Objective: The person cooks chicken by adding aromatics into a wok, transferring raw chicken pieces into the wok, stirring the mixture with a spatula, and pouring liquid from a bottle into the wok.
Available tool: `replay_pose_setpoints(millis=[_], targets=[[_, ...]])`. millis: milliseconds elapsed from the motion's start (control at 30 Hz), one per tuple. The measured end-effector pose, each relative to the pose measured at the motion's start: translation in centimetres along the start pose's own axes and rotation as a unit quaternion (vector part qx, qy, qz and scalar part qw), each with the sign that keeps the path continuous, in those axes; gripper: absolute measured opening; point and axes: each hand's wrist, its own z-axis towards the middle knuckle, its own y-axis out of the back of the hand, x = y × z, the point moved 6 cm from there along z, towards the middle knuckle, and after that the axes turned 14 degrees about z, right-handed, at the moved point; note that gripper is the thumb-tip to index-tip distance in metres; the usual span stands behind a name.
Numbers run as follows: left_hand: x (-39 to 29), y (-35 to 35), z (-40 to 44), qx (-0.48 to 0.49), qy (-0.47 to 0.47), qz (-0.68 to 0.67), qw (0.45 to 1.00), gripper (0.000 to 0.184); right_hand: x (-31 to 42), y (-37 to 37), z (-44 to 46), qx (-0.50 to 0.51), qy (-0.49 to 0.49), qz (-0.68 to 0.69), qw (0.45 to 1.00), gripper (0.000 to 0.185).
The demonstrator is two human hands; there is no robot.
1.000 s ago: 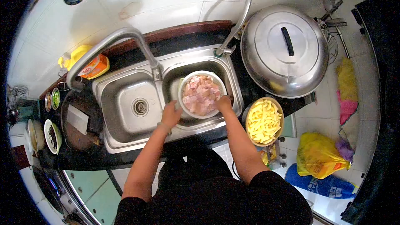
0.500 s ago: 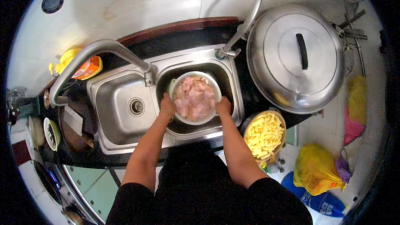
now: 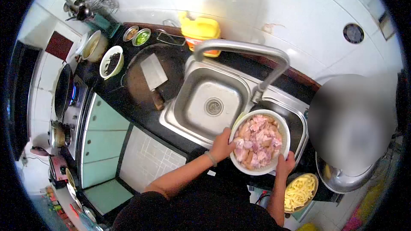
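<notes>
The left hand is curling partly closed on the rim of the white bowl; round, with no long axis, the bowl is lying between both hands, touching each; the right hand is gripping its opposite side, half-closed.

White tiles cover the wall, where a broad soft shadow falls and two dark discs sit. A reddish-brown strip backs the black tabletop; pale green cabinets stand below, at left.
</notes>
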Motion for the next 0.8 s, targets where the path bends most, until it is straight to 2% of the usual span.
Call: replay_pose_setpoints(millis=[67, 133, 167, 233, 267, 333, 433, 500, 533, 567, 633, 667, 767, 800], targets=[[1.0, 2.2, -0.9, -0.008, 0.027, -0.013, 1.0, 0.033, 1.5, -0.6, -0.5, 0.012, 0.03, -0.022, 0.999, 0.019], [3.7, 6.4, -0.1, -0.033, 0.027, -0.042, 0.998, 0.03, 6.3, -5.2, -1.0, 0.005, 0.04, -0.038, 0.998, 0.019], [5.0, 7.7, -0.2, -0.02, 0.058, -0.047, 0.997, 0.029, 7.9, -7.0, -1.4, 0.021, 0.067, -0.029, 0.997, 0.018], [8.3, 10.4, -0.1, -0.081, 0.04, -0.041, 0.995, 0.029, 11.2, -11.2, -2.8, 0.045, 0.034, -0.091, 0.994, 0.016], [10.0, 11.8, 0.1, -0.124, 0.013, -0.012, 0.992, 0.037, 12.2, -13.0, -3.9, 0.041, 0.037, -0.096, 0.994, 0.016], [12.0, 16.1, 0.1, -0.122, 0.019, -0.05, 0.991, 0.038, 13.7, -17.2, -5.3, 0.051, 0.038, 0.067, 0.996, 0.016], [13.7, 20.1, -0.3, -0.099, 0.057, -0.067, 0.991, 0.043, 15.3, -19.9, -6.7, 0.045, 0.038, -0.02, 0.998, 0.018], [15.1, 21.1, 0.7, -0.118, 0.031, -0.031, 0.992, 0.043, 16.0, -21.1, -7.2, 0.038, 0.03, -0.029, 0.998, 0.022], [15.0, 22.2, 1.3, -0.08, 0.066, -0.071, 0.992, 0.041, 17.4, -21.9, -7.6, 0.027, 0.032, -0.018, 0.999, 0.022], [15.2, 23.4, 1.6, -0.088, 0.051, -0.049, 0.994, 0.038, 18.8, -22.6, -7.9, 0.016, 0.034, -0.009, 0.999, 0.022], [17.0, 25.1, 2.3, -0.093, 0.062, -0.052, 0.992, 0.034, 20.7, -24.4, -8.2, 0.026, 0.054, -0.076, 0.995, 0.02], [17.8, 25.8, 2.6, -0.091, 0.075, -0.062, 0.991, 0.033, 20.4, -25.3, -8.0, 0.027, 0.089, -0.034, 0.995, 0.021], [20.3, 27.1, 4.1, -0.129, 0.085, -0.106, 0.982, 0.029, 23.0, -28.0, -7.4, 0.019, 0.063, -0.03, 0.997, 0.022], [20.0, 28.6, 4.4, -0.141, 0.092, -0.099, 0.981, 0.029, 22.9, -29.2, -6.7, 0.014, 0.093, -0.016, 0.995, 0.023]])
